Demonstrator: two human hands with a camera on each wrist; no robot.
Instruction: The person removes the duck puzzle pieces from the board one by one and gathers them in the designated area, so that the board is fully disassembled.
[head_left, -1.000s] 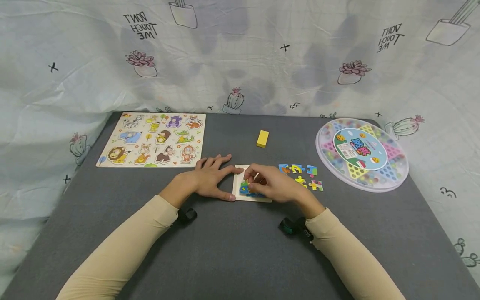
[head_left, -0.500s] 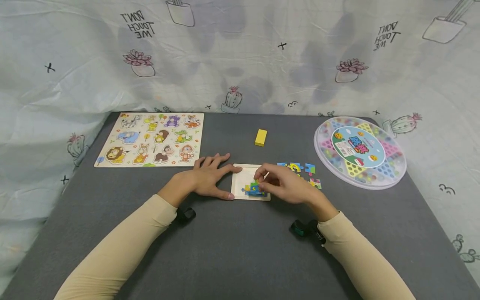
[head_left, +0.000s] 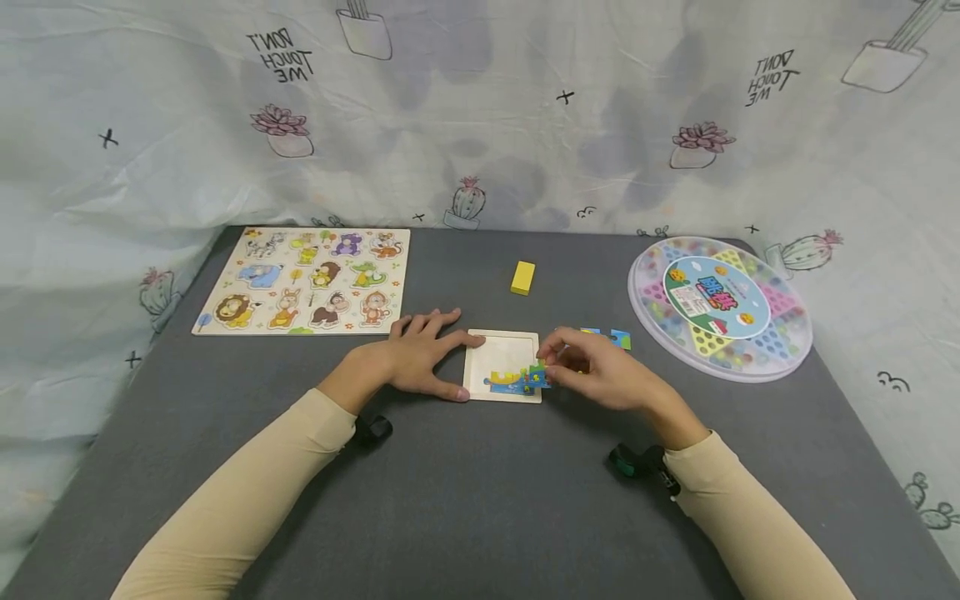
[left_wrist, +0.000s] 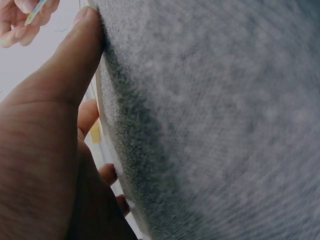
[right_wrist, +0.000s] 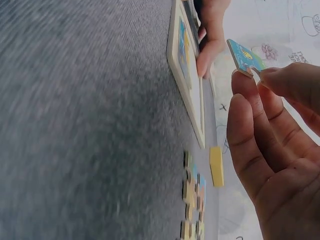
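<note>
A small square wooden puzzle tray (head_left: 506, 352) lies mid-table. Joined blue and yellow puzzle pieces (head_left: 504, 387) line its lower side. My left hand (head_left: 422, 360) is spread on the table, with thumb and index finger touching the tray's left edge. Between thumb and fingertips my right hand (head_left: 603, 371) pinches a blue and green puzzle piece (right_wrist: 245, 57), which is raised off the table in the right wrist view. From the head this piece appears over the tray's lower right corner. Loose puzzle pieces (head_left: 620, 339) lie right of the tray, partly hidden by my right hand.
A yellow block (head_left: 522, 277) lies behind the tray. An animal puzzle board (head_left: 300, 279) occupies the back left, and a round clear-lidded game box (head_left: 720, 308) the back right. A patterned curtain (head_left: 517, 125) hangs behind the table.
My right hand has moved right with the pinched puzzle piece, from the tray's left part to its lower right corner. More of the tray's joined pieces now show. My left hand stays put.
</note>
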